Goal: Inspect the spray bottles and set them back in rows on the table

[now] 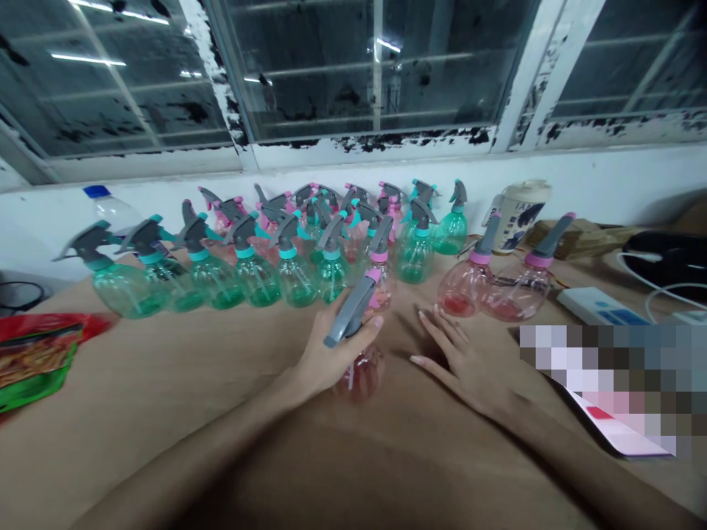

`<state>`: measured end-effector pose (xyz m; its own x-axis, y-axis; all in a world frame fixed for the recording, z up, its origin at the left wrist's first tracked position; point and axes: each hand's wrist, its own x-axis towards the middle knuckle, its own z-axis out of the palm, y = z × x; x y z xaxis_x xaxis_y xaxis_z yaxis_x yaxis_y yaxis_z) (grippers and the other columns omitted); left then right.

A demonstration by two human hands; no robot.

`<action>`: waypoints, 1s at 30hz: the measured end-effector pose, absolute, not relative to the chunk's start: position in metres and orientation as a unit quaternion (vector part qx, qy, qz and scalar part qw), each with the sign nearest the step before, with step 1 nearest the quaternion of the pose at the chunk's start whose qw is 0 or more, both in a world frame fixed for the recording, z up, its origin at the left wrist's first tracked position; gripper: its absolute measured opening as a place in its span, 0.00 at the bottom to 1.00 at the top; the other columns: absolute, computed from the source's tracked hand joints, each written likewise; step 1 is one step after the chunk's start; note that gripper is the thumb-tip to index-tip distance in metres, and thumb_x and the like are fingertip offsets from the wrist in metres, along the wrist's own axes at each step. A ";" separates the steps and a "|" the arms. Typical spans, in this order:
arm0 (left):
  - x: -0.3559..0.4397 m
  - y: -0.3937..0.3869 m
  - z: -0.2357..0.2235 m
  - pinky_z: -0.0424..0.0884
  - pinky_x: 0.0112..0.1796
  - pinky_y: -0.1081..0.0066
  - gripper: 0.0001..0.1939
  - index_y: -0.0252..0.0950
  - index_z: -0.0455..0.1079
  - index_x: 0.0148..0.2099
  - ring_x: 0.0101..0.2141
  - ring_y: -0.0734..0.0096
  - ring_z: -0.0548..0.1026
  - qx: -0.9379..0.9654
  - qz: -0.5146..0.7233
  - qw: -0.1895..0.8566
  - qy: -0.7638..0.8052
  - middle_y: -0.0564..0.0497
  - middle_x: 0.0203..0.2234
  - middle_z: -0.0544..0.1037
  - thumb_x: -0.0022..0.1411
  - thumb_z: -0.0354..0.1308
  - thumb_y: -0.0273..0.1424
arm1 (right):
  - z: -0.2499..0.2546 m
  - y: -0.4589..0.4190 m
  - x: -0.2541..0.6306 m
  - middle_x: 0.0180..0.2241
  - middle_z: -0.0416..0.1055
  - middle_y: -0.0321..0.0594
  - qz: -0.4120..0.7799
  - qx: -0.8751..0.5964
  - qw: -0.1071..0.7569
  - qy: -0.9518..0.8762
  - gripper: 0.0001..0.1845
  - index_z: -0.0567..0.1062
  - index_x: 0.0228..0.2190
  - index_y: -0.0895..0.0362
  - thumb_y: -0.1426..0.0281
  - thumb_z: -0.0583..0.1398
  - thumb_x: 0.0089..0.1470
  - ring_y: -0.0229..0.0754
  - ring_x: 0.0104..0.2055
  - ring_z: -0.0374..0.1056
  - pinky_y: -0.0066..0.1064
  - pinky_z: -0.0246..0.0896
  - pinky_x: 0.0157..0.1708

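Observation:
My left hand [331, 350] is wrapped round the neck of a pink spray bottle [360, 375] with a grey and pink trigger head, near the middle of the table. My right hand [458, 357] lies to its right, fingers spread, holding nothing. Just beyond the right fingertips stand two pink spray bottles [467, 291] side by side. A row of green spray bottles [259, 283] with grey and teal heads stretches to the left behind my left hand. More pink spray bottles [276, 210] crowd behind that row, partly hidden.
At the far left lies a red and green food packet [38, 361]. A blue-capped bottle [113, 210] and a patterned cup [522, 213] stand by the wall. Right are a white power strip [599, 305], cables and a partly pixelated flat item [635, 434]. Windows [364, 66] rise behind.

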<state>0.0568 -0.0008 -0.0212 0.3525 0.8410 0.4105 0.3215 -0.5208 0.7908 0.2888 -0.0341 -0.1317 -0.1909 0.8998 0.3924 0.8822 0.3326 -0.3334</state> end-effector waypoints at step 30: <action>0.064 -0.003 -0.016 0.69 0.35 0.67 0.11 0.40 0.64 0.44 0.30 0.66 0.73 0.747 0.407 0.342 0.398 0.52 0.29 0.76 0.59 0.54 0.35 | -0.122 -0.041 0.285 0.65 0.47 0.45 0.015 -0.572 0.301 -0.763 0.38 0.43 0.64 0.52 0.53 0.50 0.59 0.46 0.66 0.39 0.48 0.42 0.62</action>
